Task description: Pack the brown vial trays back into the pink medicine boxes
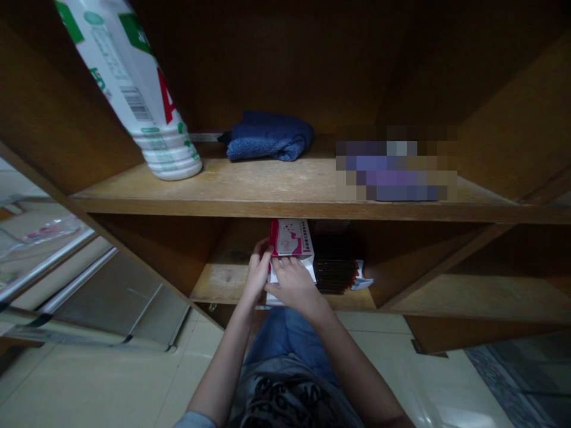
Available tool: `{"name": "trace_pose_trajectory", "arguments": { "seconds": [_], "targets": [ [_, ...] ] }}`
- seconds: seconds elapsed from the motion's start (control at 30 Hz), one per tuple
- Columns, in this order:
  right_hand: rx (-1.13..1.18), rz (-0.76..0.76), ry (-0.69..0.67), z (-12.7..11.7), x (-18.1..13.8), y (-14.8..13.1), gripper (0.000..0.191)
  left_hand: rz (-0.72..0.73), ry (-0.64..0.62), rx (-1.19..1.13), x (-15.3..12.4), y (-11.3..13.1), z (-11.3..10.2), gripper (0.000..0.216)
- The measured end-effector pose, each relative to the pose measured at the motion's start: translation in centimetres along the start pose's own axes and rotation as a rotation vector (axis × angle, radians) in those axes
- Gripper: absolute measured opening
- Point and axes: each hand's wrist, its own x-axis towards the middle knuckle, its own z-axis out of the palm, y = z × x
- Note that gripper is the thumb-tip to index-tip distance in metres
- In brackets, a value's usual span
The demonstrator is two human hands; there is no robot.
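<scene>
A pink and white cardboard box [293,236] lies on the lower shelf, its near end towards me. My left hand [259,270] is closed around the box's left side, with the thumb along its edge. At the near end, my right hand [297,284] bends over white flaps, its thumb close to my left hand. The right fingertips are partly hidden at the box's opening. Right beside the box sits a stack of dark, flat packets [335,274], and a small white and blue packet [362,277] is at its right end.
On the upper shelf [250,184] stand a large white bottle [138,101], a folded dark blue cloth [270,137] and a blurred-out purple-blue item [388,175]. A metal-framed rack [89,291] stands at left. The upper shelf's front edge juts out above my hands.
</scene>
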Motion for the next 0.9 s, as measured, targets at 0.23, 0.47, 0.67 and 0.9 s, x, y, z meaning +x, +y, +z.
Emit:
{"name": "trace_pose_trajectory", "arguments": {
  "seconds": [0.23,0.47,0.67,0.9],
  "targets": [
    [0.131,-0.064,0.087,0.5,-2.8,-0.1,0.074,-0.024,0.009,-0.028,-0.3,-0.3,-0.1,0.03],
    [0.104,-0.045,0.037,-0.2,0.2,0.1,0.063,0.001,0.004,0.025,0.4,0.0,-0.4,0.029],
    [0.012,0.011,-0.118,-0.1,2.0,0.4,0.056,-0.031,-0.01,-0.004,0.4,0.1,-0.3,0.03],
    [0.124,-0.047,-0.002,-0.5,-1.3,-0.2,0.075,-0.019,-0.008,-0.035,0.2,-0.1,-0.4,0.028]
  ]
}}
